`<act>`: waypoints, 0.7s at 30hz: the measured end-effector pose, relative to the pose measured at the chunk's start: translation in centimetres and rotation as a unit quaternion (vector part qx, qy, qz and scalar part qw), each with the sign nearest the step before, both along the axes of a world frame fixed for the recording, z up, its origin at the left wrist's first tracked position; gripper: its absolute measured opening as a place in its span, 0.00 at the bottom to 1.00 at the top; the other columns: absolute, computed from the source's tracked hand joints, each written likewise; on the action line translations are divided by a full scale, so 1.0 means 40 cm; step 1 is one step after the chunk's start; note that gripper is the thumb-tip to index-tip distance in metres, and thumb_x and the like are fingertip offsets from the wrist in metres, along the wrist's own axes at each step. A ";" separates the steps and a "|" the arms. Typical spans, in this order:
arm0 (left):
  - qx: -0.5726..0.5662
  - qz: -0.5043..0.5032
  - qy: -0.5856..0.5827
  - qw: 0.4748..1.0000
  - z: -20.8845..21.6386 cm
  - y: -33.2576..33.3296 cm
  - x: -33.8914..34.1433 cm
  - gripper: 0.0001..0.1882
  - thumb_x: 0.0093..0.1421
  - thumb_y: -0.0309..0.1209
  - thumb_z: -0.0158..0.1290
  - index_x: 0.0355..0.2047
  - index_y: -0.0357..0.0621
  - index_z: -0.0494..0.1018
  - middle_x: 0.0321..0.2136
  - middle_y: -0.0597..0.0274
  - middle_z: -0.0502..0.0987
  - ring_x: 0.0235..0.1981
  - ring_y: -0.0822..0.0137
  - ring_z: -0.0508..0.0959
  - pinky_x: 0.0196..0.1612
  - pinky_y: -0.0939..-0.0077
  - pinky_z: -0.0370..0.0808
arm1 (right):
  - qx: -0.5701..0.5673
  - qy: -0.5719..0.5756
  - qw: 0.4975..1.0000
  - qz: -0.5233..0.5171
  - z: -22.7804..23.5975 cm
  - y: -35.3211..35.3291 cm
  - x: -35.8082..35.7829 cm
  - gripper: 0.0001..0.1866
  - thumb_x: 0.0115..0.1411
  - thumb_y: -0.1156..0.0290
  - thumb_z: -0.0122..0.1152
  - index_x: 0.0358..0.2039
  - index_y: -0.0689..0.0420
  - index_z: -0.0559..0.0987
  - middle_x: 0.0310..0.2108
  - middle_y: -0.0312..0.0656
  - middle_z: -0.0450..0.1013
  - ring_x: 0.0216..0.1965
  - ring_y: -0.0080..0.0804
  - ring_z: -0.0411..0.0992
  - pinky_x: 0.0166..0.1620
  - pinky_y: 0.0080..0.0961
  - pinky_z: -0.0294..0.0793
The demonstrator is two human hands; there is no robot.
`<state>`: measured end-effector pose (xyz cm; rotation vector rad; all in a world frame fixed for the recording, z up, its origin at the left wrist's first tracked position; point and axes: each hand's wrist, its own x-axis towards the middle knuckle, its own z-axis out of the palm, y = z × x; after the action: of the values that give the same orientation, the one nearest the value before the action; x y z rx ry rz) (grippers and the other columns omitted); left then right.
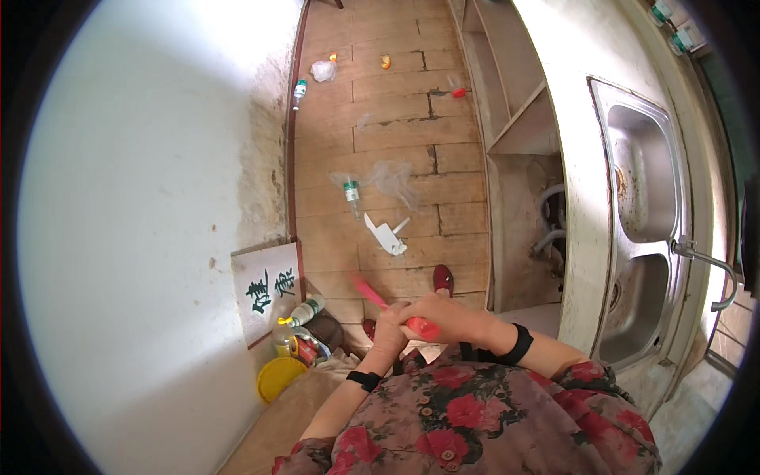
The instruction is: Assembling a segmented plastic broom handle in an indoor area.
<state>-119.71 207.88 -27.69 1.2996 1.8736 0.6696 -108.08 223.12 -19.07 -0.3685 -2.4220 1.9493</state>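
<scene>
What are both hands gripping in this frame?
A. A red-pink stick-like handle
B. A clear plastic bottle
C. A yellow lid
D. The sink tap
A: the left hand and right hand close around the red-pink handle, which juts out over the wooden floor.

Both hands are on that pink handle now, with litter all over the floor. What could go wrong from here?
1. The plastic bottle lies just ahead of the red slipper; stepping on it might cause a slip.
2. The left hand and right hand grip the pink handle close together, so a swing may clip the wall sign.
</scene>
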 end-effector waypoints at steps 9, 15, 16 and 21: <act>0.009 0.045 -0.038 0.998 -0.045 0.081 0.006 0.13 0.49 0.29 0.58 0.37 0.42 0.78 0.34 0.49 0.79 0.38 0.53 0.79 0.40 0.67 0.74 | 0.006 0.025 0.999 -0.037 -0.021 0.065 -0.034 0.06 0.44 0.75 0.60 0.23 0.63 0.74 0.23 0.54 0.72 0.29 0.55 0.71 0.31 0.40 0.71; 0.090 0.025 -0.085 0.992 0.046 0.167 -0.039 0.16 0.45 0.27 0.57 0.38 0.42 0.74 0.31 0.47 0.77 0.35 0.46 0.77 0.36 0.61 0.74 | 0.123 0.052 0.991 -0.010 0.091 0.097 -0.013 0.05 0.47 0.76 0.57 0.28 0.57 0.74 0.24 0.50 0.73 0.27 0.49 0.73 0.30 0.38 0.71; 0.076 0.014 -0.048 0.996 0.062 0.157 -0.039 0.16 0.47 0.27 0.56 0.39 0.42 0.74 0.31 0.46 0.77 0.35 0.46 0.77 0.36 0.61 0.74 | 0.122 0.055 0.991 -0.009 0.108 0.086 -0.006 0.05 0.47 0.76 0.57 0.28 0.57 0.74 0.24 0.50 0.73 0.27 0.49 0.73 0.30 0.38 0.71; -0.005 0.049 0.007 0.999 0.108 0.102 -0.041 0.12 0.54 0.29 0.54 0.39 0.38 0.73 0.31 0.42 0.76 0.35 0.43 0.77 0.36 0.60 0.74 | 0.077 0.034 0.996 0.029 0.112 0.046 -0.002 0.06 0.48 0.74 0.60 0.28 0.57 0.74 0.24 0.49 0.72 0.29 0.50 0.74 0.31 0.39 0.71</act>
<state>-121.36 211.97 -23.39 1.2167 1.9596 0.7020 -108.17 224.95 -14.59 -0.2249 -2.5457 1.7478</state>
